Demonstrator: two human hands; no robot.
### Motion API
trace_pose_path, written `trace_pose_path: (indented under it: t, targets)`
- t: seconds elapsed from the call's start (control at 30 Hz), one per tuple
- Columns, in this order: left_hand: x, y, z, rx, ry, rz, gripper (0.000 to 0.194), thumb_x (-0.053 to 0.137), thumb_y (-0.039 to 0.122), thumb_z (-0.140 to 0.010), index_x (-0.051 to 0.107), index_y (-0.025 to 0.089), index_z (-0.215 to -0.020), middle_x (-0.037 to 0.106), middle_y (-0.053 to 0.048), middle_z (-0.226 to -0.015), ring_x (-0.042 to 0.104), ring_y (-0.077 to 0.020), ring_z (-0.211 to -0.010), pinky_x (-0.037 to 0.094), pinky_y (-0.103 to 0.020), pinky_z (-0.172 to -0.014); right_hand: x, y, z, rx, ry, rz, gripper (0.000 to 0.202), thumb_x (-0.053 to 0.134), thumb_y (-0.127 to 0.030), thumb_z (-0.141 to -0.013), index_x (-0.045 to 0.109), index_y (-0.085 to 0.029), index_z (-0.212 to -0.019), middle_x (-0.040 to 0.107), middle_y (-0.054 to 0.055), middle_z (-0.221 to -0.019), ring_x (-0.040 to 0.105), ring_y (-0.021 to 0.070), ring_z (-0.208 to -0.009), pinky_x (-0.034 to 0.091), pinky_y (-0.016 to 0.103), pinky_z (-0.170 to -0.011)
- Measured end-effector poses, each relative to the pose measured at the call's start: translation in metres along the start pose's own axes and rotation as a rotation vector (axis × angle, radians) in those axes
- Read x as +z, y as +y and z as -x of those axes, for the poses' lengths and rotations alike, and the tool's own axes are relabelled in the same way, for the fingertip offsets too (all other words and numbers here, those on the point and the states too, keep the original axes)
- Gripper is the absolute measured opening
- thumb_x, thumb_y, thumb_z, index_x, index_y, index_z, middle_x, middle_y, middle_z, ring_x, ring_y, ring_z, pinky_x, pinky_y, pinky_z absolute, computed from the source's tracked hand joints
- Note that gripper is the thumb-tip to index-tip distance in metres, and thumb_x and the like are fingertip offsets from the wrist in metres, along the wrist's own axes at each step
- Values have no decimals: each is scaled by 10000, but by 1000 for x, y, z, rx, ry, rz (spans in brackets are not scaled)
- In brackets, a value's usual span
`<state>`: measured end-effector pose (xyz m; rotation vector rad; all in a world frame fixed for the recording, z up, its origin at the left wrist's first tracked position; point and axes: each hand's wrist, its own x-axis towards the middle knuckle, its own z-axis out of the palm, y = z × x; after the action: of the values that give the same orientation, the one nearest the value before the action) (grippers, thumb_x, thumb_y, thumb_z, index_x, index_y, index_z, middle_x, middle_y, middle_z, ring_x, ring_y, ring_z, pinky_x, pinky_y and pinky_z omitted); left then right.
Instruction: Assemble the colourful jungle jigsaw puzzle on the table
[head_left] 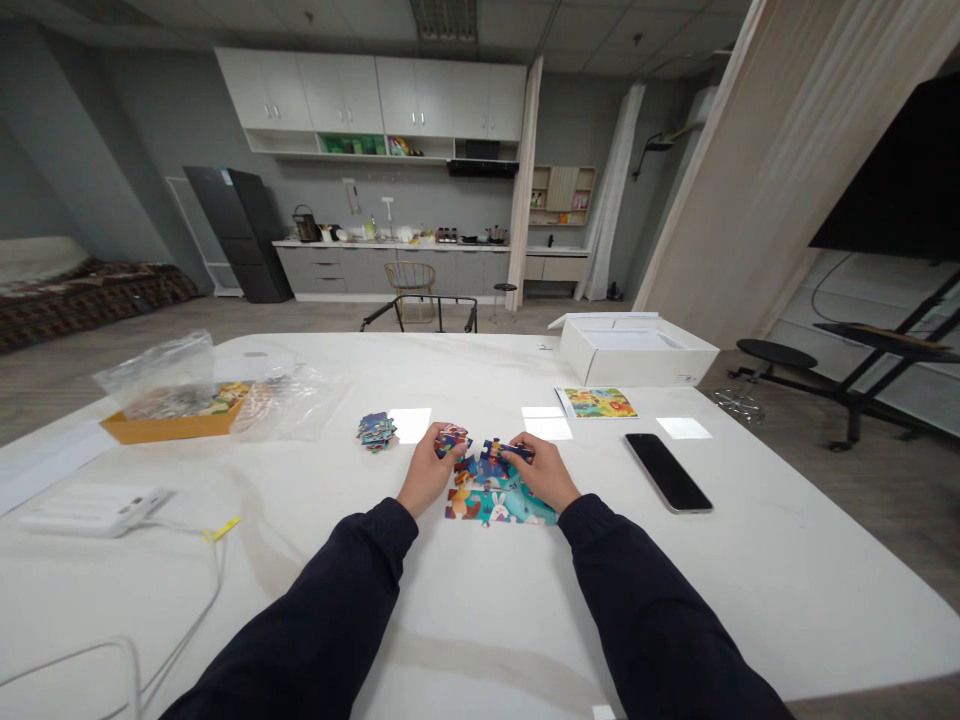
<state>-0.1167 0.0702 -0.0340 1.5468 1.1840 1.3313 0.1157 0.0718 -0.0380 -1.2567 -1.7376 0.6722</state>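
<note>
Joined puzzle pieces (pixel 499 500) lie on the white table, showing a rabbit and a fox on teal. My left hand (pixel 429 470) is closed on a few colourful puzzle pieces (pixel 452 437) at the upper left of the joined part. Dark blue puzzle pieces (pixel 495 449) are pinched in my right hand (pixel 546 470), over the upper edge of the joined part. How many pieces each hand holds is too small to tell. Left of my left hand sits a small pile of loose puzzle pieces (pixel 376 430).
An orange tray (pixel 176 428) with puzzle pieces and clear plastic (pixel 292 400) stands at the left. Nearer are a white device (pixel 97 510) and a cable (pixel 217 570). Rightward are a picture card (pixel 600 403), a black phone (pixel 667 472) and an open white box (pixel 637 355).
</note>
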Motion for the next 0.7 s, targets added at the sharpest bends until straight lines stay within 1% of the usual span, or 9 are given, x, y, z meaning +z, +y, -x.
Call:
trace_pose_path:
  t: [0.1,0.17,0.2,0.33,0.4,0.47,0.53,0.7]
  targets:
    - [5,3,2,-25,-174,128,364,745,409,-852,602,194,-1107,707,-57,-1042,677,-211,-949,529,-333,-881,0,-1,0,-13,-5,-33,210,674,-411,-862,699,-202,-856,714,17,-785,640,200,-731,479,303,-701]
    - [9,6,5,10,-261,130,347,749,395,-855,600,197,-1097,697,-48,-1046,667,-205,-960,523,-317,-879,0,-2,0,-19,-27,-57,209,673,-404,-859,712,-199,-851,718,21,-789,641,200,-734,489,307,-711]
    - [10,8,6,35,-279,104,323,746,375,-859,601,198,-1087,692,-40,-1029,660,-199,-954,517,-308,-878,0,-3,0,-19,-38,-63,204,672,-396,-856,717,-197,-849,721,23,-790,642,201,-739,493,309,-718]
    - [15,12,10,103,-244,-19,242,717,293,-865,619,204,-1068,687,-14,-981,648,-185,-918,502,-288,-860,1,-4,0,-31,-74,-45,158,718,-302,-784,746,-199,-901,748,25,-863,662,210,-819,498,315,-784]
    - [15,13,11,99,-219,-58,216,713,270,-849,635,204,-1040,694,-8,-957,652,-182,-883,502,-281,-828,0,-3,0,-24,-109,-13,159,729,-277,-758,751,-197,-893,743,19,-847,652,205,-801,487,305,-756]
    - [15,14,11,84,-206,-71,201,714,255,-829,653,201,-1013,703,-7,-936,656,-182,-855,504,-280,-801,0,-2,0,-8,-138,19,108,710,-287,-778,736,-191,-820,716,10,-771,630,193,-743,464,292,-702]
    - [14,15,10,60,-195,-42,209,713,250,-812,670,195,-1009,716,-16,-939,668,-190,-859,512,-288,-802,-2,-3,-1,-2,-144,41,128,688,-302,-808,710,-188,-753,687,3,-712,614,184,-705,444,285,-674]
    - [14,13,6,-21,-131,46,260,728,282,-780,693,178,-1016,744,-40,-949,693,-209,-880,535,-322,-851,-3,-8,1,-18,-122,55,138,688,-314,-832,718,-190,-778,706,7,-731,631,185,-718,451,285,-695]
